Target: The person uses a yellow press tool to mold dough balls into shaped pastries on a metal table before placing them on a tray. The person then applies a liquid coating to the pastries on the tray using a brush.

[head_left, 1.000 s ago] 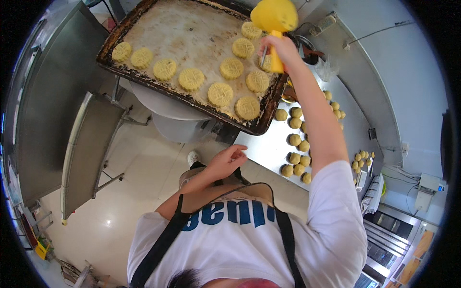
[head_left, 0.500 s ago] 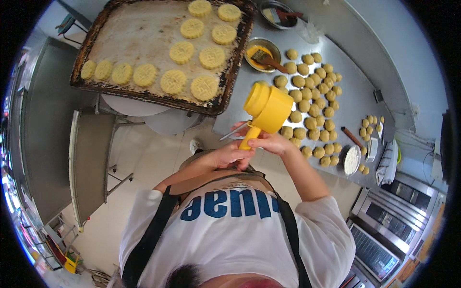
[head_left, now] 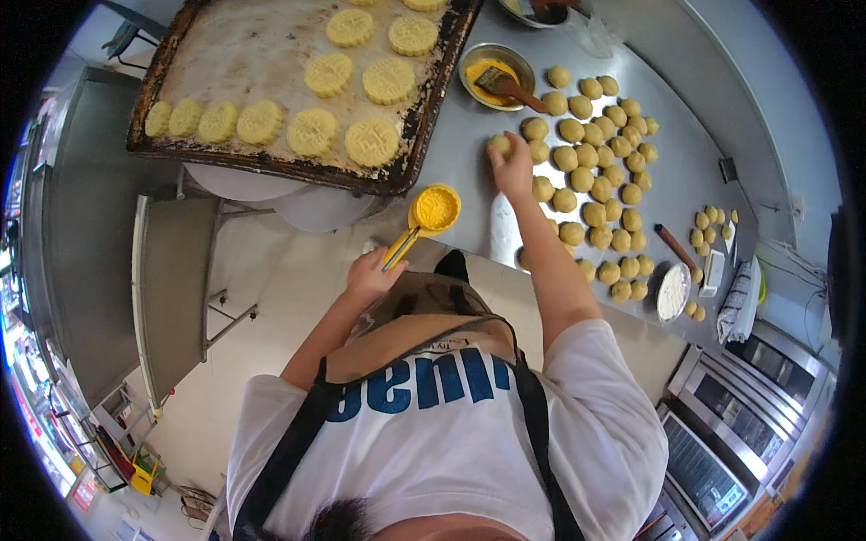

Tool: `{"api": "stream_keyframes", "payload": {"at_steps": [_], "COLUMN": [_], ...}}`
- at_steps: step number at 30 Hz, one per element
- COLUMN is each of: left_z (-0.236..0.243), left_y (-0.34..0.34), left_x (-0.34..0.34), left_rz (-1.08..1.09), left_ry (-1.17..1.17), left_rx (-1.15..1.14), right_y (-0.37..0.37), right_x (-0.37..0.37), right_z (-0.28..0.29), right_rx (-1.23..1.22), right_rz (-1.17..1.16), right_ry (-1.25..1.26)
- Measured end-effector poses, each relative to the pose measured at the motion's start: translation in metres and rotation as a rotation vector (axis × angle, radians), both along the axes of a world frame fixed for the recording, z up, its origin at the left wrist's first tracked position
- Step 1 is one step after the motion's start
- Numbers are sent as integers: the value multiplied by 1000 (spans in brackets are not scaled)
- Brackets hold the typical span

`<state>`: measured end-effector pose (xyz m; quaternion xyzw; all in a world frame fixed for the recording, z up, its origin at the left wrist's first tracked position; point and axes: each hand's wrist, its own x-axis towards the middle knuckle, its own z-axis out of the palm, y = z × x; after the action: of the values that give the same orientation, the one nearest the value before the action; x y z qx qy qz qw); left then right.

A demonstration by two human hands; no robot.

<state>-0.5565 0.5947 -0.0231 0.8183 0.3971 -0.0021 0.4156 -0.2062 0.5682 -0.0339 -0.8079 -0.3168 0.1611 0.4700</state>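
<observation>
My left hand [head_left: 368, 278] is closed around the handle of a yellow mooncake mould [head_left: 436, 207]. The mould's round patterned face is turned up, just off the table's near edge. Farther forward and to the right, my right hand [head_left: 514, 169] pinches a dough ball [head_left: 500, 144] between thumb and fingers, above the metal table. Beside that hand, rows of round tan dough balls [head_left: 582, 156] cover the table. On the left lies a dark-edged baking tray [head_left: 280, 171] bearing several stamped round cakes [head_left: 372, 142] along its near and right sides.
A metal bowl [head_left: 464, 74] of yellow liquid with a wooden-handled brush [head_left: 507, 86] stands beyond my right hand. At the right are a bowl of white powder [head_left: 673, 294], a wooden stick [head_left: 673, 242] and a white scale-like box [head_left: 713, 272]. Steel ovens [head_left: 749, 406] stand lower right.
My hands have parted. The left has moved left with the mould, now turned face up. My right hand has let go of the mould, reached forward and taken a dough ball.
</observation>
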Motion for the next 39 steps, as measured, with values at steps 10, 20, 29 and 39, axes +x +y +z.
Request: {"api": "stream_keyframes", "payload": {"at_steps": [10, 20, 29, 39], "left_z": [1, -7, 4, -19], "left_y": [7, 7, 11, 11], "left_x": [28, 22, 46, 36], "left_rz": [-135, -160, -208, -224], "left_ry": [70, -38, -117, -173], "left_rx": [-35, -31, -96, -112], "right_y": [-40, -24, 8, 20], "right_x": [-65, -115, -101, -93], "right_z": [72, 60, 72, 72], "right_rx": [283, -28, -566, -532], "right_rz": [-86, 569, 640, 502], "right_ry": [875, -690, -624, -833]}}
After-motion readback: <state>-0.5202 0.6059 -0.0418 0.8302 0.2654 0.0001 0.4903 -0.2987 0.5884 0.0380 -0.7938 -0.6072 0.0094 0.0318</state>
